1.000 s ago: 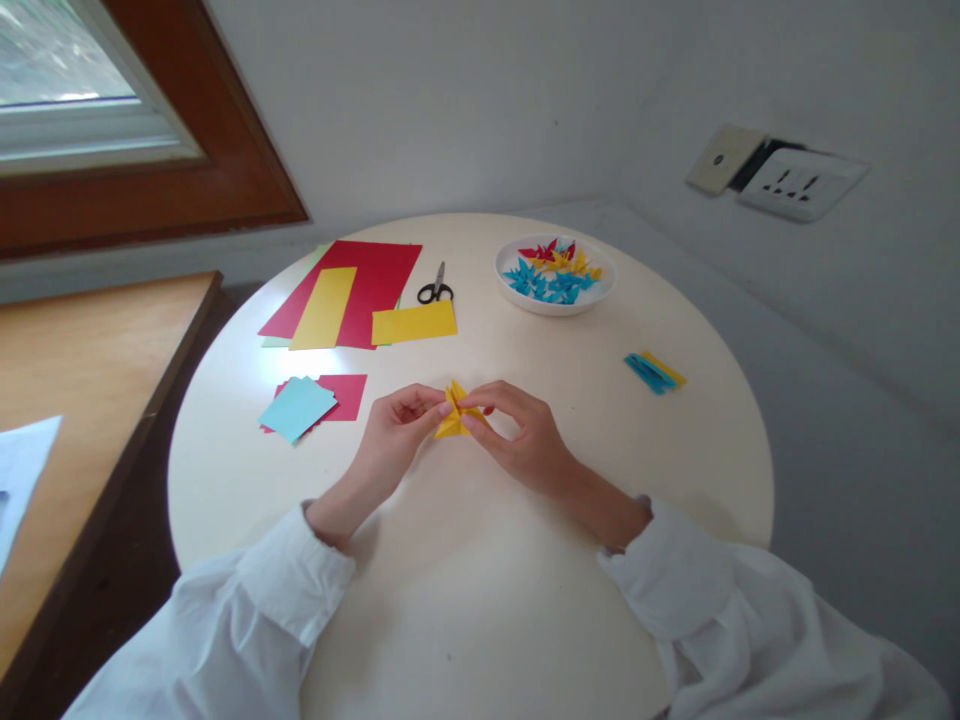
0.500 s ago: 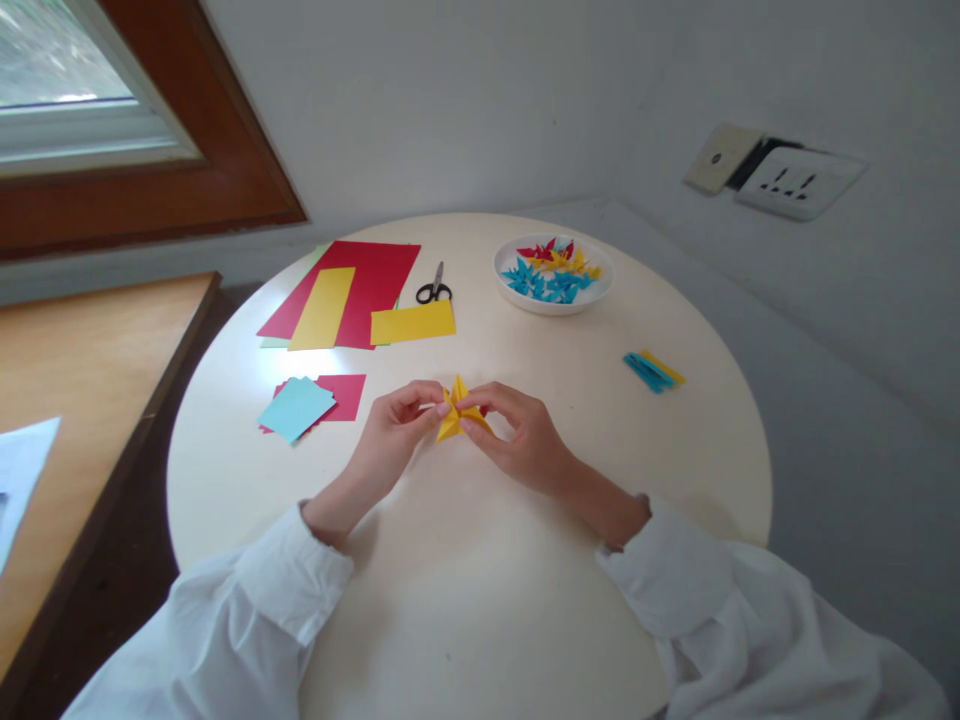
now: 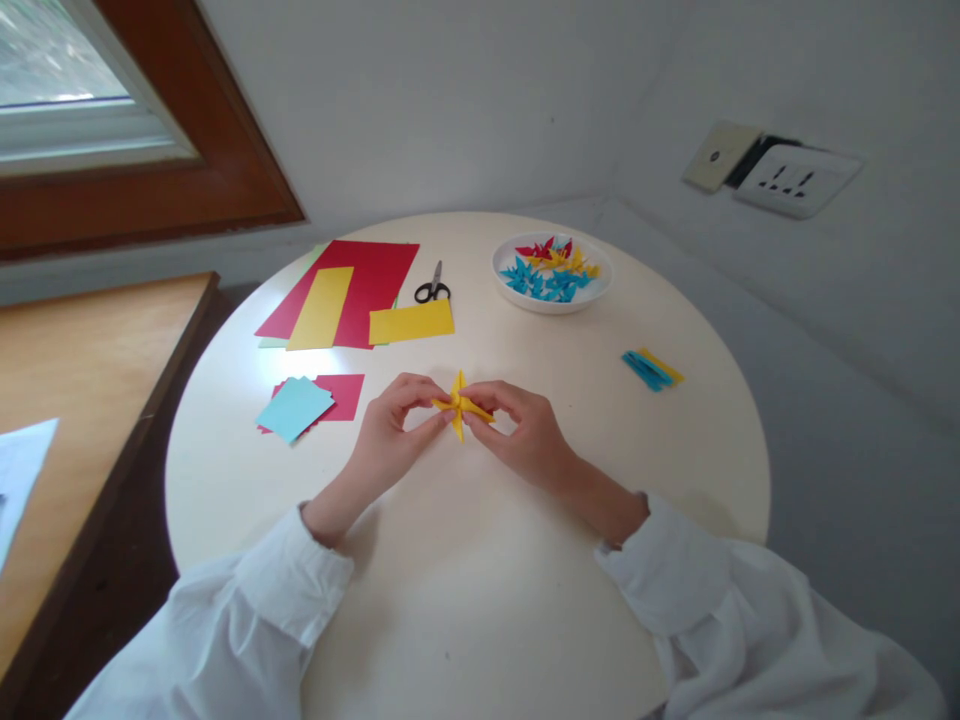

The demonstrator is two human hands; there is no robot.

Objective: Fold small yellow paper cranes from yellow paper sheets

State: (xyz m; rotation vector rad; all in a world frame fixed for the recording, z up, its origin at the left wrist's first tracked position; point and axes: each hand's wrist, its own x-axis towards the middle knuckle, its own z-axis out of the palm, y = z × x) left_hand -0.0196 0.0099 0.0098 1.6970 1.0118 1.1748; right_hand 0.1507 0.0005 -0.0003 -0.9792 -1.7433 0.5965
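Note:
A yellow folded paper flower (image 3: 460,405) with pointed petals is held over the middle of the round white table (image 3: 480,600). My left hand (image 3: 401,425) pinches its left petal between thumb and fingers. From the other side, my right hand (image 3: 525,425) grips the right petal the same way. One petal points away from me and another towards me. Farther back, a white round dish (image 3: 551,304) holds several folded paper flowers in blue, yellow and red.
Black-handled scissors (image 3: 433,288) lie behind a yellow paper strip (image 3: 412,322). Red sheets (image 3: 375,280) with another yellow strip (image 3: 321,308) are at the back left. Light-blue squares (image 3: 295,408) lie nearer. Blue and yellow folded strips (image 3: 649,370) rest at the right.
The yellow flower's petals look narrower and now form a cross shape, where before they were broader. Both hands stay on it, their fingers slightly shifted.

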